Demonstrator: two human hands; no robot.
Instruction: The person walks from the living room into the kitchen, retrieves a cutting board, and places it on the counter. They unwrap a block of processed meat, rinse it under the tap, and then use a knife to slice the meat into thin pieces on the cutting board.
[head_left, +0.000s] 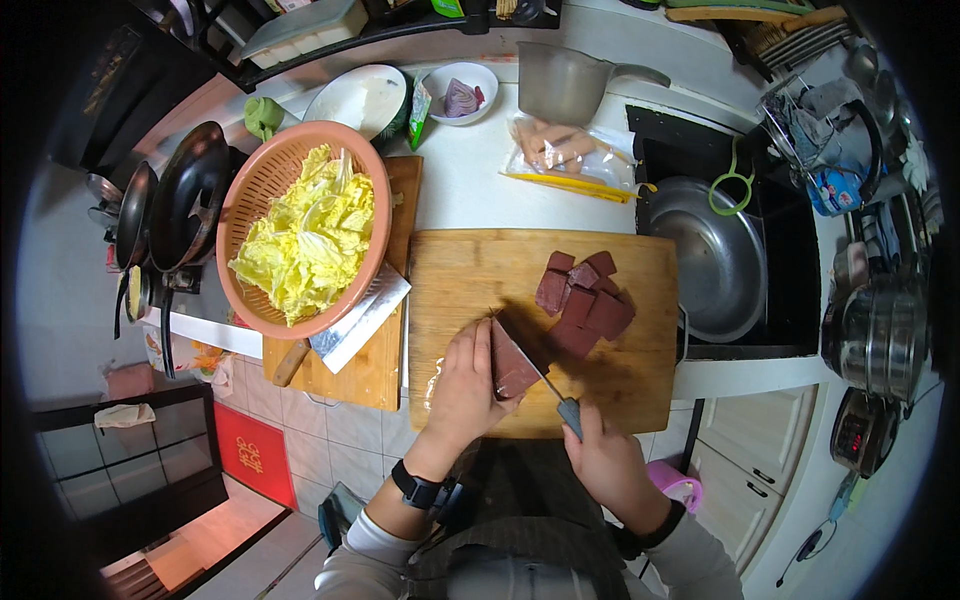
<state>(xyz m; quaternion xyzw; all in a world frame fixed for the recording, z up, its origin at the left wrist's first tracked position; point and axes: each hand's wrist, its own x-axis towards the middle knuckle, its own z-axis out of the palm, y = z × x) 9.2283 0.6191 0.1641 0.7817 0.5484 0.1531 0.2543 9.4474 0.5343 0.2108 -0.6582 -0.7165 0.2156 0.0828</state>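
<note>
On the wooden cutting board (465, 277) lies a dark red block (511, 364), perhaps blood curd. My left hand (466, 375) rests over its left side, fingers along the edge, steadying it. My right hand (606, 454) grips the grey handle of a kitchen knife (570, 414). The blade slants up and to the left along the block's right side; I cannot tell how deep it sits. Several cut pieces of the same dark red food (589, 300) are heaped on the board's right half, beyond the knife.
An orange plastic colander (229, 232) of torn napa cabbage stands left on a second board (390, 360), beside a cleaver (364, 322). Behind are a bag of sausages (562, 154), a bowl with cut red onion (487, 75) and a plastic scoop (559, 82). Right, a sink holds a metal basin (709, 262).
</note>
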